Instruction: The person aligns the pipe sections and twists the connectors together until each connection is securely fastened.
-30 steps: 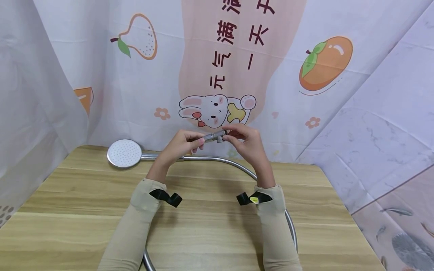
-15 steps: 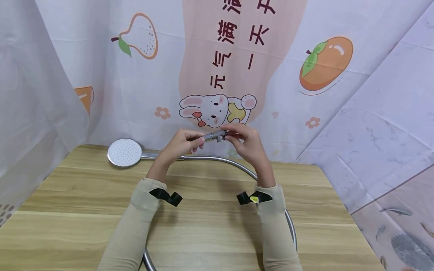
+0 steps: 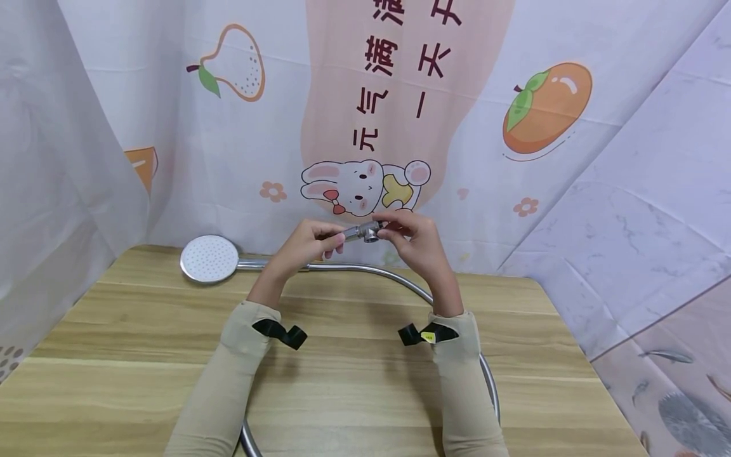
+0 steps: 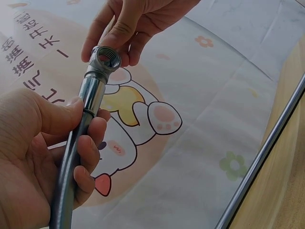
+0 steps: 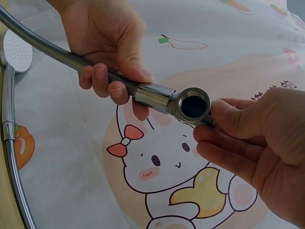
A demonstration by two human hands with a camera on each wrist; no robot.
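Observation:
My left hand (image 3: 305, 244) grips a metal shower hose (image 4: 70, 160) just below its shiny end sleeve (image 4: 92, 95), thumb along the top and fingers curled under. Joined to that sleeve is a small silver tee fitting (image 4: 96, 69) with a round side opening; internal threads show in the left wrist view. My right hand (image 3: 419, 244) pinches the fitting's far end between thumb and fingers. In the right wrist view the fitting's round rim (image 5: 178, 106) faces the camera, and the fingertips partly hide the outer end. Both hands are raised above the table's back edge.
A round white-faced shower head (image 3: 209, 259) lies at the back left of the wooden table (image 3: 342, 368). Its hose (image 3: 394, 274) curves along the back and passes under the right forearm. A printed white curtain (image 3: 240, 158) hangs close behind the hands.
The tee fitting has turned a little on the hose end, so its side opening now faces more downward and toward me. Both hands keep nearly the same place.

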